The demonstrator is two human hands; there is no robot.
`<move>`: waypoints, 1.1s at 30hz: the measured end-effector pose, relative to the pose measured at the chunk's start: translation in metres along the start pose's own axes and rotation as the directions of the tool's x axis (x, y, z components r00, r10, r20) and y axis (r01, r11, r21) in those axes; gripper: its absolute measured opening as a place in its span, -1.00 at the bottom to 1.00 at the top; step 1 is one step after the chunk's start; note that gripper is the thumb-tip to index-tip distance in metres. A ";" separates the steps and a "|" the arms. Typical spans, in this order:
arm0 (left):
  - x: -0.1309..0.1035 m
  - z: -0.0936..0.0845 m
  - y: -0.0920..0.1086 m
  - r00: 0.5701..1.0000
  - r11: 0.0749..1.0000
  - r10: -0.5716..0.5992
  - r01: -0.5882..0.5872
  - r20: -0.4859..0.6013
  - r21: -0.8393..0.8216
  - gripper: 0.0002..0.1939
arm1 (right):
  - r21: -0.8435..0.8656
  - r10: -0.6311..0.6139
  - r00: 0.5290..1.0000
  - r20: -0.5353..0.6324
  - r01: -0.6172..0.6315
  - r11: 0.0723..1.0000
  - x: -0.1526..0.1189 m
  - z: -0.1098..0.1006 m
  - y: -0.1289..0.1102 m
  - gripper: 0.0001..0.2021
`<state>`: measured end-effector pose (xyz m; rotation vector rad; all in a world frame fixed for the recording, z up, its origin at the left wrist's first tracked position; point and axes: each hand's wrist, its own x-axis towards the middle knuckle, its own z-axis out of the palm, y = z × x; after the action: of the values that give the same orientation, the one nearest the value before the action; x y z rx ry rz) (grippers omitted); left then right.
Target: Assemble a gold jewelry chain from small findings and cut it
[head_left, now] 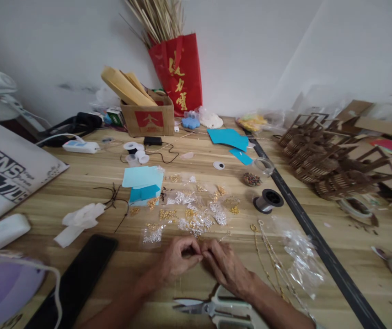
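OK so rn the L hand (181,258) and R hand (226,261) meet low in the middle of the pic, fingers (195,261) almost touching. L thumb + index tips are pressed together; the R ones are curled in right next to them, thumb hidden, so can't tell how they're closed. Whatever's btwn them is too small to make out tbh. Just past the fingertips is the main pile of silver + gold bits (196,222), w/ more in little clear bags (153,233) around it. Scissors (208,309) lie on the surface (132,262) on the near side of the R hand, blades pointing L. Off to the R there's a few long gold + silver chains (270,249), then a crumpled clear bag (302,258). Farther out: spool of grey wire (268,201), clear jar w/ dark beads (251,179), googly eye (218,165). Over on the L, a black flat thing (79,278), a crumpled white tissue (82,220) and light blue sheets (139,177). Way back by the wall, a cardboard box (147,122) w/ brown paper sticking out, + a red bag (189,68) full of dry stalks (159,18). Brown woven baskets (333,160) are bunched up far R.
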<state>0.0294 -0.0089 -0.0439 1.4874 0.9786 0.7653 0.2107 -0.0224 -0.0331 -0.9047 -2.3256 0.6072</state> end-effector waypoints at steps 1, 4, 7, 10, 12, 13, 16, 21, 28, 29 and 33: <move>0.000 0.000 0.000 1.000 1.000 -0.003 0.003 0.002 -0.011 -0.92 | -0.005 0.000 1.000 -0.002 0.000 1.000 0.000 0.000 0.000 -0.77; 0.000 -0.001 0.000 1.000 0.998 -0.007 0.007 0.003 -0.056 -0.90 | 0.030 0.004 1.000 -0.015 -0.004 1.000 0.000 0.000 -0.001 -0.78; 0.001 -0.003 0.001 1.000 0.994 -0.020 0.020 -0.001 -0.103 -0.86 | 0.087 0.033 0.999 -0.030 -0.030 0.996 0.000 -0.001 0.000 -0.82; 0.002 -0.006 0.004 0.999 0.993 -0.040 0.038 -0.018 -0.110 -0.82 | 0.151 0.066 0.996 -0.052 -0.058 0.987 0.000 -0.001 0.001 -0.87; 0.002 -0.008 0.007 0.998 0.990 -0.055 0.052 -0.018 -0.133 -0.80 | 0.199 0.075 0.995 -0.067 -0.060 0.978 0.000 -0.001 0.002 -0.90; 0.003 -0.009 0.008 0.998 0.986 -0.061 0.058 -0.013 -0.154 -0.79 | 0.217 0.078 0.994 -0.071 -0.061 0.974 0.000 -0.001 0.003 -0.91; 0.003 -0.011 0.012 0.998 0.978 -0.063 0.063 0.005 -0.200 -0.76 | 0.235 0.079 0.994 -0.081 -0.058 0.970 0.001 0.000 0.005 -0.91; 0.002 -0.011 0.012 0.999 0.974 -0.041 0.045 0.022 -0.224 -0.74 | 0.254 0.048 0.990 -0.135 -0.012 0.967 0.003 0.001 0.009 -0.87; 0.002 -0.008 0.007 0.995 0.996 -0.014 0.006 -0.094 -0.085 -0.80 | 0.232 0.101 0.973 -0.205 -0.052 0.971 0.001 0.004 0.012 -0.91; 0.002 -0.008 0.007 0.994 0.999 0.005 -0.011 -0.109 -0.053 -0.81 | 0.224 0.100 0.972 -0.212 -0.051 0.973 0.000 0.004 0.012 -0.92; 0.000 -0.005 0.001 0.988 0.995 0.089 -0.081 -0.123 0.066 -0.84 | 0.188 0.056 0.971 -0.230 -0.012 0.982 0.000 0.005 0.013 -0.91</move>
<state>0.0251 -0.0071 -0.0425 1.5564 1.0463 0.9071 0.2137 -0.0152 -0.0439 -0.8806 -2.0103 0.6795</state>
